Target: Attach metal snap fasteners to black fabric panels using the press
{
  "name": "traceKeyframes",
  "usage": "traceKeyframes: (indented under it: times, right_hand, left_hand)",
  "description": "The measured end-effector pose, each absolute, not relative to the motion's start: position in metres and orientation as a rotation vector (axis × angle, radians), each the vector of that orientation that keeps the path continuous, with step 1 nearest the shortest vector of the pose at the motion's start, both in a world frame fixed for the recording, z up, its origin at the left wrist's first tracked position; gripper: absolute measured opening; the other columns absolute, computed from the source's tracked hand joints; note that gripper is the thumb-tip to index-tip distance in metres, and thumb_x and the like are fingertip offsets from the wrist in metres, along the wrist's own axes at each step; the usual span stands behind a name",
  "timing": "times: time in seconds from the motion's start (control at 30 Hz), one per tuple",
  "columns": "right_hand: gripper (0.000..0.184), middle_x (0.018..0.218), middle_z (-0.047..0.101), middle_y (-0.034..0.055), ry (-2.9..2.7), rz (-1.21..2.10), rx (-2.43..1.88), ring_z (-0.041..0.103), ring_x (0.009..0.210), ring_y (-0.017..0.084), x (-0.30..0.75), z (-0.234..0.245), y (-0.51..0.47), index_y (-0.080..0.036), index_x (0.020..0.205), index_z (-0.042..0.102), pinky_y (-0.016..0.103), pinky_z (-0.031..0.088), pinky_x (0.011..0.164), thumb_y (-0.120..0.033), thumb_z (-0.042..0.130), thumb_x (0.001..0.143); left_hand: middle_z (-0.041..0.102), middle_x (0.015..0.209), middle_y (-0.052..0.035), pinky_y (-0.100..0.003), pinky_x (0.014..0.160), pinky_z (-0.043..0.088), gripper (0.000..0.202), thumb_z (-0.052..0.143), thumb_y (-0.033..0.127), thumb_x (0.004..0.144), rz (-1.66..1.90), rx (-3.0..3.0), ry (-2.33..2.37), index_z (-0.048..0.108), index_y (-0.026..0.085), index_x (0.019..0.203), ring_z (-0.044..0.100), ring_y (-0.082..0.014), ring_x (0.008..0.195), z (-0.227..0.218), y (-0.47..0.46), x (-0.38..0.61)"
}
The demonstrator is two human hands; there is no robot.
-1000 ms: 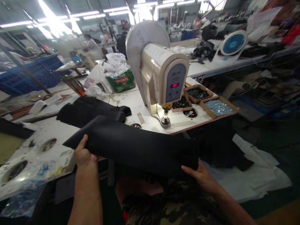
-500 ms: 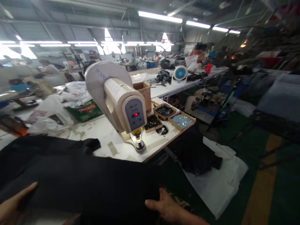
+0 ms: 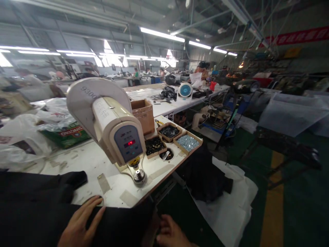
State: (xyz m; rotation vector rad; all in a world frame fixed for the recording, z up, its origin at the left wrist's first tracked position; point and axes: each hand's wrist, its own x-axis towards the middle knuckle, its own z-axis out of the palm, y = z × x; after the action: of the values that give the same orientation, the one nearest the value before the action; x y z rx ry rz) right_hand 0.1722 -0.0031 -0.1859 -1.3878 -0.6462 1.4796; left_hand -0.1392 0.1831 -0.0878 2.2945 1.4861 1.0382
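A black fabric piece (image 3: pixel 33 219) lies across the near edge of the white worktable (image 3: pixel 84 161) at the lower left. My left hand (image 3: pixel 81 224) rests flat on top of it, fingers stretched out toward the table. My right hand (image 3: pixel 171 235) is at the fabric's right end below the table edge, fingers curled against the cloth. Just behind them stands the cream press machine (image 3: pixel 110 125) with a red display, its metal die (image 3: pixel 139 176) over the table.
Cardboard trays (image 3: pixel 168 132) of dark and silver studs (image 3: pixel 187 142) sit right of the machine, with a cardboard box (image 3: pixel 142 113) behind. Plastic bags (image 3: pixel 23 140) lie at the left. Dark cloth (image 3: pixel 205 178) lies on white sheets on the floor. Other people work at far tables.
The view has swung up and right. The black fabric has come down from mid-air onto the table's near edge, and my left hand now lies flat on top of it.
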Motion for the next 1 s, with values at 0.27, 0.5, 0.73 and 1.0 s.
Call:
traceKeyframes:
  times: [0.27,0.5,0.73,1.0]
  right_hand:
    - [0.039,0.093,0.071,0.0054,-1.003,0.745,-1.36,0.067,0.082,0.019,0.274,-0.045,0.132,-0.018,0.115,0.067,0.031,0.054,0.079,-0.049,0.065,0.091]
    - [0.02,0.102,0.08,0.0039,-1.632,0.525,-1.606,0.072,0.092,0.017,0.294,-0.007,0.266,-0.02,0.105,0.078,0.025,0.051,0.087,-0.026,0.067,0.089]
    - [0.018,0.104,0.079,0.0159,-1.753,0.442,-1.903,0.071,0.104,0.027,0.277,-0.035,0.296,-0.016,0.098,0.082,0.032,0.047,0.092,-0.024,0.068,0.09]
    - [0.03,0.119,0.072,0.0182,-1.817,0.281,-2.034,0.067,0.109,0.028,0.28,-0.04,0.3,-0.014,0.115,0.075,0.033,0.047,0.092,-0.029,0.053,0.101]
  left_hand:
    - [0.078,0.118,-0.0068,-0.048,0.107,0.054,0.032,0.06,0.047,0.085,0.985,2.473,1.54,0.075,0.031,0.107,0.072,-0.033,0.111,-0.106,0.181,-0.126]
    - [0.076,0.12,-0.0073,-0.046,0.11,0.051,0.032,0.06,0.05,0.09,0.916,2.336,1.646,0.073,0.029,0.111,0.07,-0.031,0.114,-0.084,0.164,-0.114]
    - [0.075,0.122,-0.0097,-0.043,0.108,0.05,0.028,0.057,0.041,0.096,0.865,2.278,1.693,0.074,0.025,0.111,0.068,-0.0283,0.117,-0.066,0.154,-0.102]
    - [0.076,0.12,-0.0096,-0.042,0.109,0.049,0.029,0.055,0.04,0.097,0.895,2.248,1.682,0.075,0.024,0.111,0.068,-0.0277,0.115,-0.066,0.153,-0.102]
